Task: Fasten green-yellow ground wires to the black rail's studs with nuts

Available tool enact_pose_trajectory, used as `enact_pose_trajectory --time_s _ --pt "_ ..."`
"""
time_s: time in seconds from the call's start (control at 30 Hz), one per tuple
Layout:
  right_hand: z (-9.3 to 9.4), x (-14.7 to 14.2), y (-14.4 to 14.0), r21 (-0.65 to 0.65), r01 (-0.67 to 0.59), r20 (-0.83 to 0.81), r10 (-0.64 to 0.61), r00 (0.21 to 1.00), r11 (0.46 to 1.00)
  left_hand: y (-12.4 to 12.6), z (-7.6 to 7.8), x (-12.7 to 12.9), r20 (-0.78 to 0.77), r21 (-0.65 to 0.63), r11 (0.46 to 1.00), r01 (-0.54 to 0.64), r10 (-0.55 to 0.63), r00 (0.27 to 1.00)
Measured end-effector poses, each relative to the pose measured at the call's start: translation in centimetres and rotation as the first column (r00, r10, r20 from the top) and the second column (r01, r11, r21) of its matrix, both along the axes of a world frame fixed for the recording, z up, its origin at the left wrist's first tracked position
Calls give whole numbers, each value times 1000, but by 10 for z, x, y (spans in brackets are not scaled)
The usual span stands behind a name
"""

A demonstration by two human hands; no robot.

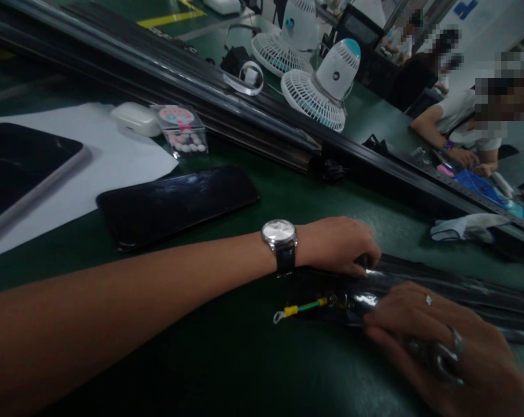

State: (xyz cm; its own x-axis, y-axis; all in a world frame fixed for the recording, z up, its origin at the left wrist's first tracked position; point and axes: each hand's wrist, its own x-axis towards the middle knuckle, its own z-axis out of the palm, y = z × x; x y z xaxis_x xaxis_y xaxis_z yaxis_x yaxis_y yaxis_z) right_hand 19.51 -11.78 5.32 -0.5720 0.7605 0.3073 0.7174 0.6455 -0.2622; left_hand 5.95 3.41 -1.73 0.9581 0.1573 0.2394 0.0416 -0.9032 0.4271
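Observation:
A black, glossy plastic-wrapped strip (422, 272) runs along the green table toward the right edge. From its near end sticks out a short yellow-green wire (307, 306) tipped with a metal ring terminal (278, 317). My left hand (342, 246), a watch (279, 233) on its wrist, is closed with curled fingers on the strip's far edge. My right hand (448, 347) wears rings and is curled, its fingertips touching the plastic on the near side. Something curved and metallic (446, 370) shows within its grasp, too dark to name.
A phone (179, 202), a tablet-like device (22, 168) on white paper (127, 153), a white case (135, 118) and a candy box (183, 130) lie left. Long black profiles (192, 81) cross behind. Beyond stand fans (337, 69); a person (474, 127) works at right, near a glove (465, 227).

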Motion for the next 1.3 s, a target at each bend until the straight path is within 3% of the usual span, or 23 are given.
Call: enact_pose_trajectory --time_s 0.33,0.47,0.57,0.77,0.9,1.07,1.2,1.3 --pt "-9 7 -2 -74 -9 -24 7 1000 997 -5 5 0 -50 162 987 -17 25 998" --pt "-1 16 -3 -202 -131 138 160 977 971 -2 8 -4 -51 95 995 9 -5 999" --pt "9 22 -5 -277 -164 160 214 964 947 1 10 -8 -69 52 997 49 -45 997" --pt "4 19 -6 -97 -30 -4 30 1000 995 0 10 -3 -47 84 996 12 -8 999" --pt "-4 10 -3 -56 23 -64 -26 998 998 -4 8 4 -50 198 980 -36 47 998" --pt "-9 6 -3 -52 18 -97 -23 995 998 -8 6 12 -39 269 961 -63 77 996" --pt "-12 8 -2 -69 4 -57 -8 998 998 -11 9 13 -62 241 969 -64 81 995" --pt "-7 14 -1 -126 -93 2 94 996 988 -11 17 10 -100 183 982 -46 65 993"
